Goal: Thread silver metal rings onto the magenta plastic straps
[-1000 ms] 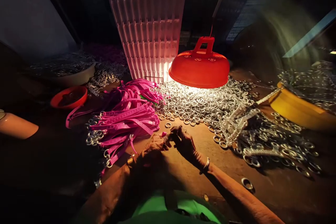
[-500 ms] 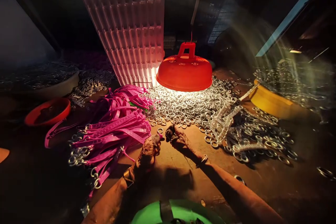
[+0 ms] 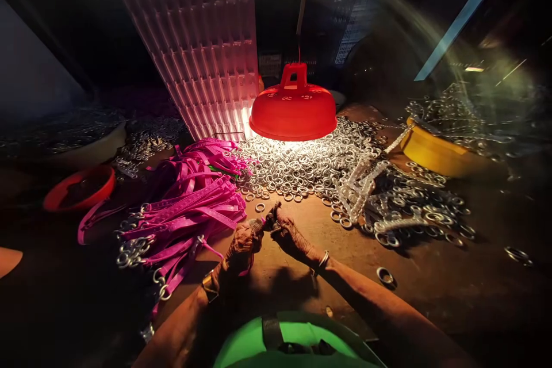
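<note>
My left hand (image 3: 245, 242) is closed on a pink strap (image 3: 247, 268), part of which hangs below the fist. My right hand (image 3: 288, 233) meets it, its fingers pinched at the strap's short end between the two hands. Dark wraps cover some fingertips, and the fingers hide most of what is held. Just beyond the hands lies a single metal ring (image 3: 259, 207). To the left is a heap of pink straps (image 3: 202, 207), several with metal rings and clips at their ends. A large pile of metal rings (image 3: 293, 169) spreads behind the hands.
A red lamp shade (image 3: 293, 110) hangs low over the rings, beside a leaning corrugated panel (image 3: 202, 52). White braided cords (image 3: 357, 187) lie on rings at right, near a yellow basin (image 3: 435, 149). A red bowl (image 3: 80, 188) stands left. A green container (image 3: 245, 348) is closest to me.
My two hands have come together, closing the small gap between them, and the right fingers now touch the strap's end. The whole view has shifted slightly.
</note>
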`<action>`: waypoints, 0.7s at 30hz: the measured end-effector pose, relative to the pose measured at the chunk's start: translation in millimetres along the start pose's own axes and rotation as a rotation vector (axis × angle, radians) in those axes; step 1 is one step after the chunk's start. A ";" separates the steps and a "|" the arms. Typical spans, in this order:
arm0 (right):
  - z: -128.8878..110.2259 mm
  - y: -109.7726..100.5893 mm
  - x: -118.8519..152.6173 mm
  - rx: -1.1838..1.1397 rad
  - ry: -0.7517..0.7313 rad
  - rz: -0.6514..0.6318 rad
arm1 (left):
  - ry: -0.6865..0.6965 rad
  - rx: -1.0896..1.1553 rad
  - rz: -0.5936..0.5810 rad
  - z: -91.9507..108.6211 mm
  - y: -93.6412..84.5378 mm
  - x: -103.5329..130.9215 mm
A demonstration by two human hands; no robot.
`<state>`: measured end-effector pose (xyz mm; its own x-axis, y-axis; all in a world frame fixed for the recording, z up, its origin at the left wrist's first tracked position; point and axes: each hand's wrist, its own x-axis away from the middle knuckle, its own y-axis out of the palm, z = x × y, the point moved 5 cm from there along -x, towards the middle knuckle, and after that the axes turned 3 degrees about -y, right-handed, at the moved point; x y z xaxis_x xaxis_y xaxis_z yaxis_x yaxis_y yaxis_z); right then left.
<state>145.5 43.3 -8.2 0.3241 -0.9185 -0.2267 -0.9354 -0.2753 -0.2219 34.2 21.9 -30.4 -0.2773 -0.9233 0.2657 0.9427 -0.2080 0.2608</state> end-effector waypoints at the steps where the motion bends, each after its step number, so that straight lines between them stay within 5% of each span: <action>1: 0.1 1.0 0.1 -0.036 0.032 -0.013 | -0.008 0.002 -0.008 -0.1 -0.9 0.5; 12: 21.8 9.5 -2.8 -0.002 0.154 -0.167 | -0.012 -0.060 0.045 -29.2 -12.7 2.5; 16: 11.5 7.2 -4.8 -0.006 0.075 -0.160 | -0.113 -0.081 0.009 -16.2 -10.2 5.3; 21: -24.7 0.4 4.4 0.075 -0.058 -0.356 | -0.252 -0.041 -0.057 18.0 -12.8 21.8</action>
<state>143.0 32.1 14.1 0.6370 -0.7505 -0.1759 -0.7502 -0.5511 -0.3653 12.7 10.3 -11.2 -0.3627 -0.8013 0.4758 0.9296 -0.2751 0.2454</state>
